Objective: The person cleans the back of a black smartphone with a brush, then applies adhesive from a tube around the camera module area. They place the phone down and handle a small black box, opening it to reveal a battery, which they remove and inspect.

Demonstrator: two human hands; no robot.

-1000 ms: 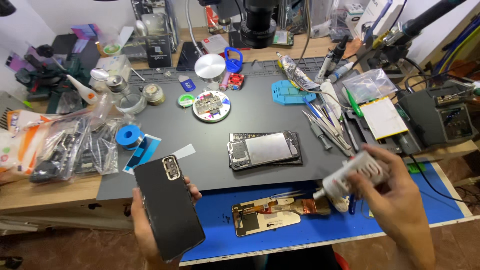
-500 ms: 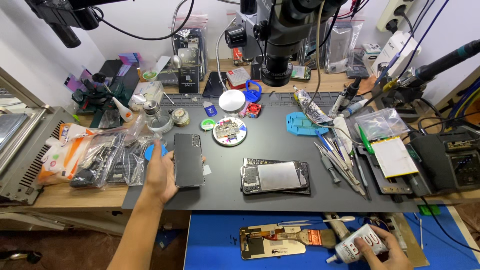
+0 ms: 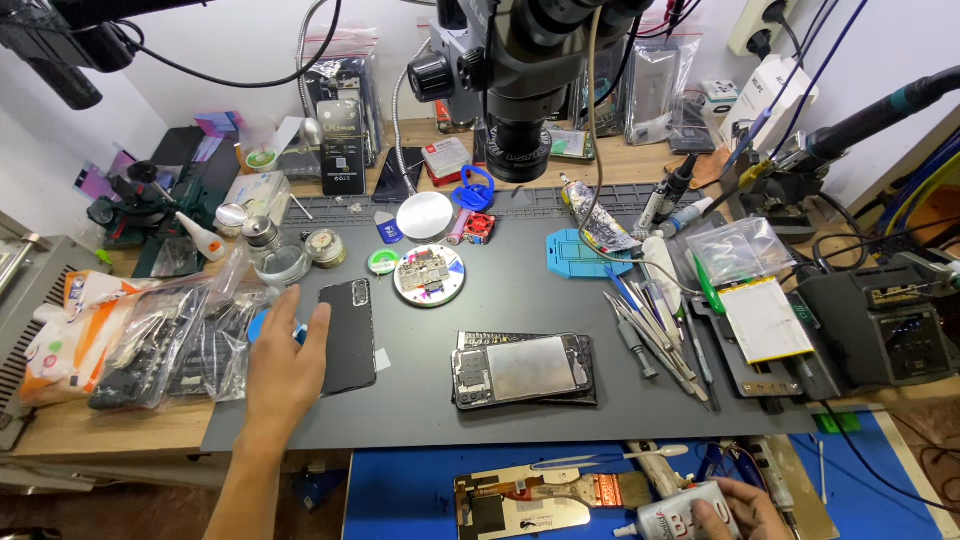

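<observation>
Bright, even overhead light, soft short shadows under the tools (image 3: pixel 655 335), mild glare on the round metal disc (image 3: pixel 424 215) and the opened phone (image 3: pixel 520 369), wide-angle bowing at the edges, microscope (image 3: pixel 530 70) slightly soft, centre sharp.

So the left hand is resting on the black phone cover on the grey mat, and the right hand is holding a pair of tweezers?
Not quite. In the head view the right hand holds a small glue tube, not tweezers. The left hand does rest on the black phone cover on the grey mat.

The left hand (image 3: pixel 285 365) has set the black back cover (image 3: pixel 349 335) on the mat.
</observation>
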